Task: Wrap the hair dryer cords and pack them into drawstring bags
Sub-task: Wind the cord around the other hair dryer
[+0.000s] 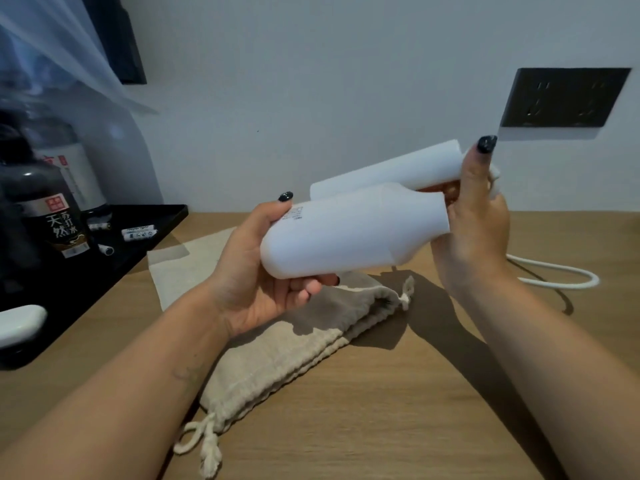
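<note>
A white folded hair dryer (349,233) is held above the wooden table, its handle folded along the barrel. My left hand (256,271) grips the dryer's rounded rear end from below, thumb on top. My right hand (474,223) grips the nozzle end, thumb raised against the folded handle, fingers curled behind it. The white cord (557,275) loops on the table to the right, behind my right wrist. A beige drawstring bag (294,355) lies flat on the table beneath the dryer, its cord ends (202,441) trailing towards me.
A black tray (114,251) at left holds dark bottles (52,209) and small sachets. A white object (19,323) sits at the tray's near-left corner. A second flat cloth (187,268) lies behind the bag. A black wall socket (564,97) is at upper right.
</note>
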